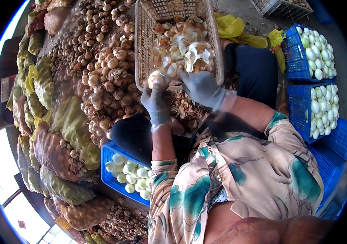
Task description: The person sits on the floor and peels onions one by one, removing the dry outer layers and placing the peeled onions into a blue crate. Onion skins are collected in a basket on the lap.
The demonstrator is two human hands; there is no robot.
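My left hand (156, 102), in a grey glove, holds a partly peeled onion (157, 78) over the near left corner of a plastic crate (219, 61). A grey glove also covers my right hand (202, 88), which grips a small knife (172, 78); its blade reaches to the onion. Inside the crate lies a heap of onion skins (184, 45), brown and white. Below the crate, more dry skins (188, 108) cover the floor between my legs. The knife's handle is hidden in my right hand.
Unpeeled onions (112, 64) are piled on the floor at the left, with filled mesh sacks (72, 128) beyond. Peeled onions fill a blue crate (104, 170) by my left leg and two blue crates (295, 61) at the right. Yellow netting (230, 26) lies beside the skins crate.
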